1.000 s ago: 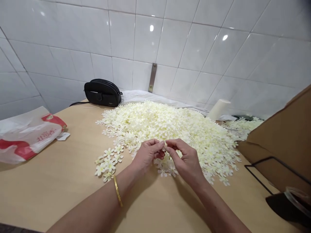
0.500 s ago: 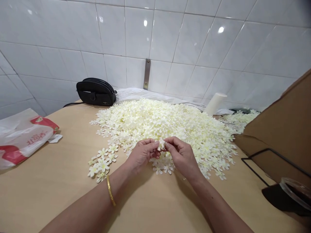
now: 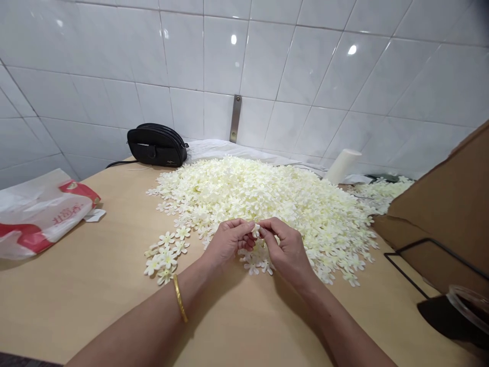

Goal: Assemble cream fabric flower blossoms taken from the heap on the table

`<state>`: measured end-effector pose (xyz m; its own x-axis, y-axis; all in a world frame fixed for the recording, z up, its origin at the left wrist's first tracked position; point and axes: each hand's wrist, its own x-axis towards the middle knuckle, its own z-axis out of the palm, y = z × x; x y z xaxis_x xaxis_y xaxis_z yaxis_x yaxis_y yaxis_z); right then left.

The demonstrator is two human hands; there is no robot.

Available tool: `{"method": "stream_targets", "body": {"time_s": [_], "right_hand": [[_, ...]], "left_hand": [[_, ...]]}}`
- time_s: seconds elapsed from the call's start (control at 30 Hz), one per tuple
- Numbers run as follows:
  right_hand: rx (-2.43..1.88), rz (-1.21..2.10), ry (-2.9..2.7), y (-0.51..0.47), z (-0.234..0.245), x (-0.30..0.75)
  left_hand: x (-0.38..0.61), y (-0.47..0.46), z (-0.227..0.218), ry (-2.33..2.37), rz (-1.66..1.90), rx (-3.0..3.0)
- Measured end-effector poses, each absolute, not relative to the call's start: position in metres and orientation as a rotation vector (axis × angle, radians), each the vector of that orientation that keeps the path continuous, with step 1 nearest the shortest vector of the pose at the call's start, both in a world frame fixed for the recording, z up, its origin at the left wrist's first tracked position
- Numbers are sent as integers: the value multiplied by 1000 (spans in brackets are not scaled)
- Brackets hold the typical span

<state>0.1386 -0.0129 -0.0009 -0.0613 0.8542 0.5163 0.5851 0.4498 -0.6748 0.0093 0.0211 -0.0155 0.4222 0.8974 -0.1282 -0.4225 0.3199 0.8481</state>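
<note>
My left hand [image 3: 232,238] and my right hand [image 3: 281,245] meet at the front of a big heap of artificial flowers. Between their fingertips is a small white flower [image 3: 255,231], pinched from both sides. Its petals look bunched together, and the fingers partly cover it. Behind and around the hands spreads the heap of cream-white flower heads [image 3: 252,183], each with separate petals. Left of my left wrist, which wears a gold bangle, lies a small cluster of loose flowers [image 3: 167,254] on the table.
A black pouch [image 3: 156,145] stands at the back left of the wooden table [image 3: 126,316]. At left lies a white and red plastic bag [image 3: 49,214]. A white cone [image 3: 343,165] leans behind the heap. On the right are a cardboard box [image 3: 443,199], a black wire frame [image 3: 408,275] and a clear cup [image 3: 469,306].
The whole view has shifted slightly, so things appear a little further right. The flower between my fingertips now looks smaller and more bunched. Both hands keep their pinch.
</note>
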Motion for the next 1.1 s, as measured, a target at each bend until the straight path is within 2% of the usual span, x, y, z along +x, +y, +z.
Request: {"method": "stream_targets", "body": {"time_s": [0.27, 0.6, 0.83, 1.1], "right_hand": [[-1218, 314, -1788, -13, -5, 139], [-1217, 508, -1718, -17, 1, 137], [-1223, 463, -1841, -22, -2, 127], [-1294, 637, -1686, -20, -7, 126]], "left_hand": [[10, 20, -20, 713, 1014, 904], [3, 9, -4, 681, 1049, 857], [-8, -3, -17, 635, 1110, 806], [-10, 0, -27, 638, 1153, 783]]}}
